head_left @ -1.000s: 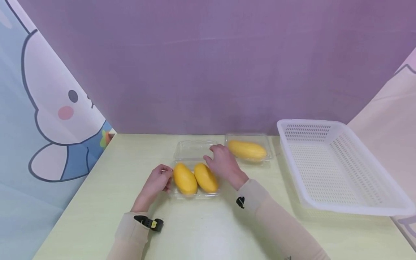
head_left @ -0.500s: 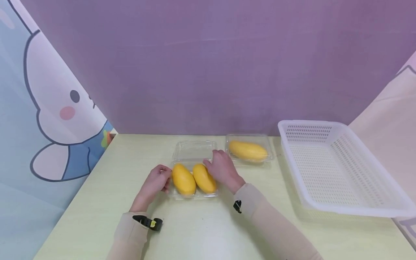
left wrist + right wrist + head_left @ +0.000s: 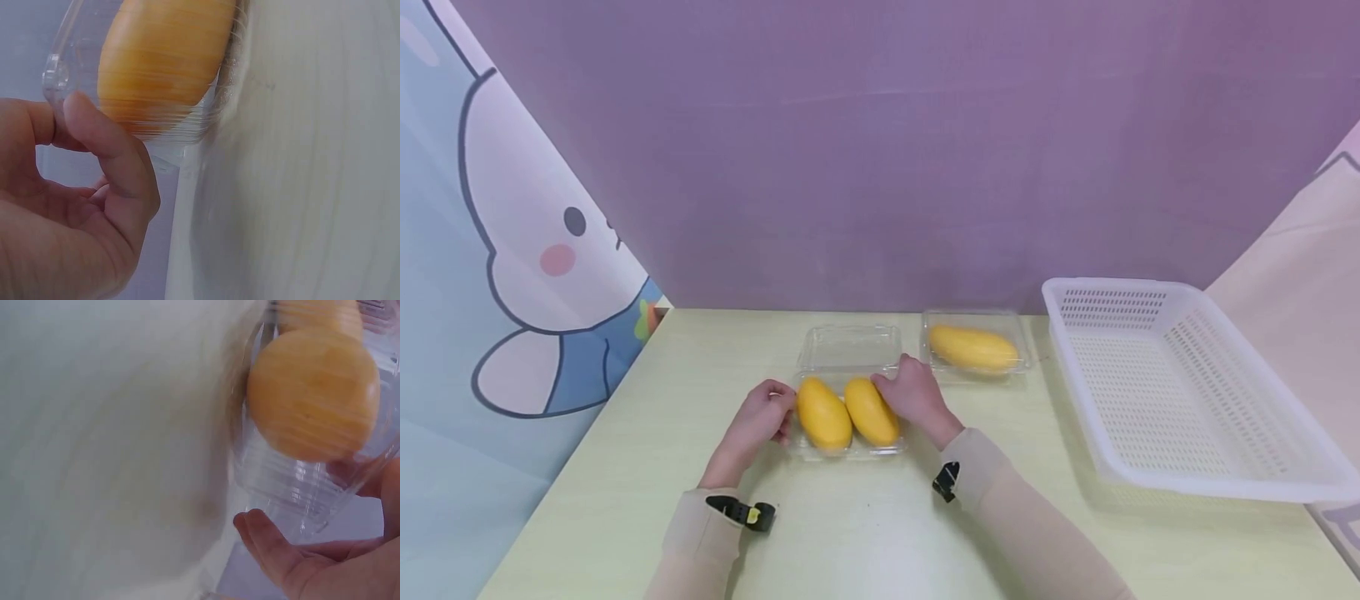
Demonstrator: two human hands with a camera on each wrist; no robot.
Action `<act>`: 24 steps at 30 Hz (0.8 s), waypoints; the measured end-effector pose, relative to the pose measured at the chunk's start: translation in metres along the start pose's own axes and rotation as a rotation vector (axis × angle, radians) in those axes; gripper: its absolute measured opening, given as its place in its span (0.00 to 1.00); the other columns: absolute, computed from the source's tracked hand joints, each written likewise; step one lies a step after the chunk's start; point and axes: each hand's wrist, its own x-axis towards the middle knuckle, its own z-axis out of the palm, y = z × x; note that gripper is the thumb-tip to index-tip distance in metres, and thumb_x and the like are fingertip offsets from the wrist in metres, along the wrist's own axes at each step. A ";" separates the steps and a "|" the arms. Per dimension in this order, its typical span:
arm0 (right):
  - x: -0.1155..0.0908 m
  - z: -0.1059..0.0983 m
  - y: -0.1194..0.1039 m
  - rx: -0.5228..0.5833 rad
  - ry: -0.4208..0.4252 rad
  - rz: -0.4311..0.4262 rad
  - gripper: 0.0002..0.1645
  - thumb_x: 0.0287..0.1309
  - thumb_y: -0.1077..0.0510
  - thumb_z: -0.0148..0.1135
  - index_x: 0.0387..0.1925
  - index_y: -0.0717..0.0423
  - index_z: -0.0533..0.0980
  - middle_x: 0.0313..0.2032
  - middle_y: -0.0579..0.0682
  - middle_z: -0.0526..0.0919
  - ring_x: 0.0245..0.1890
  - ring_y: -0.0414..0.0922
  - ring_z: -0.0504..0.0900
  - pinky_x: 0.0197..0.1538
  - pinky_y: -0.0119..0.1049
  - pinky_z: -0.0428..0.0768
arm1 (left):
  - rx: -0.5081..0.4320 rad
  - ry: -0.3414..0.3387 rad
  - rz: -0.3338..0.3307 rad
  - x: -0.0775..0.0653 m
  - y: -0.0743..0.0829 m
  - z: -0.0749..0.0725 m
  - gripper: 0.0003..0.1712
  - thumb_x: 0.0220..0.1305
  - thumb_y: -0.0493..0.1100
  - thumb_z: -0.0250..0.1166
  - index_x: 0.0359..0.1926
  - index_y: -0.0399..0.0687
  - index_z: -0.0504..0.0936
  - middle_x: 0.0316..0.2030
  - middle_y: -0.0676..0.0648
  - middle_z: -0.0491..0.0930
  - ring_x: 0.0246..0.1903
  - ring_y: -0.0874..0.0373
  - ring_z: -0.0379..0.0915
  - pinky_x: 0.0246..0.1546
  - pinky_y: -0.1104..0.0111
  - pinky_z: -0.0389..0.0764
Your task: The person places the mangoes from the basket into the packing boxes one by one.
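Note:
An open clear plastic clamshell box (image 3: 883,451) lies on the table with its lid (image 3: 853,346) laid back behind it. Two yellow mangoes rest side by side inside, the left mango (image 3: 824,414) and the right mango (image 3: 872,411). My left hand (image 3: 765,414) pinches the box's left edge, thumb and finger at the rim (image 3: 55,74) in the left wrist view. At the right side is my right hand (image 3: 919,393); its thumb reaches over the rim beside the right mango (image 3: 312,394), while its fingers (image 3: 269,544) lie outside the clear wall.
A second clear clamshell box (image 3: 1022,333) holding one yellow mango (image 3: 973,348) sits at the back, right of the lid. A large white perforated basket (image 3: 1150,483) stands on the table's right side. A purple cloth (image 3: 880,167) hangs behind the table.
My right hand has drawn back from the lid area toward the box's right edge, its fingers coming down and closer together. The left hand keeps its hold; the mangoes stay put.

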 end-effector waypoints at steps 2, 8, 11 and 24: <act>0.000 0.000 0.000 0.038 0.003 0.013 0.44 0.66 0.47 0.64 0.67 0.78 0.64 0.60 0.71 0.76 0.45 0.56 0.79 0.46 0.44 0.80 | -0.002 -0.001 0.000 0.000 0.000 0.000 0.13 0.72 0.40 0.53 0.52 0.35 0.69 0.28 0.45 0.71 0.21 0.56 0.67 0.21 0.68 0.78; 0.002 0.001 0.002 0.144 0.024 0.023 0.43 0.64 0.51 0.66 0.69 0.75 0.63 0.57 0.67 0.79 0.55 0.58 0.79 0.60 0.51 0.78 | -0.002 -0.003 0.001 0.000 0.000 -0.001 0.13 0.72 0.40 0.53 0.51 0.35 0.69 0.28 0.45 0.71 0.21 0.56 0.67 0.20 0.68 0.78; 0.003 0.001 0.002 0.186 0.027 0.024 0.42 0.65 0.52 0.65 0.70 0.74 0.62 0.59 0.66 0.77 0.58 0.59 0.78 0.62 0.51 0.77 | 0.002 -0.006 0.002 -0.001 0.002 -0.002 0.13 0.72 0.39 0.52 0.51 0.35 0.68 0.28 0.45 0.71 0.21 0.56 0.67 0.20 0.68 0.78; 0.001 -0.009 -0.002 0.282 0.067 -0.048 0.41 0.63 0.57 0.65 0.70 0.75 0.61 0.57 0.68 0.78 0.54 0.58 0.79 0.60 0.50 0.78 | 0.004 -0.010 0.003 0.000 0.002 -0.002 0.12 0.71 0.38 0.52 0.51 0.35 0.68 0.26 0.45 0.71 0.20 0.56 0.67 0.20 0.68 0.77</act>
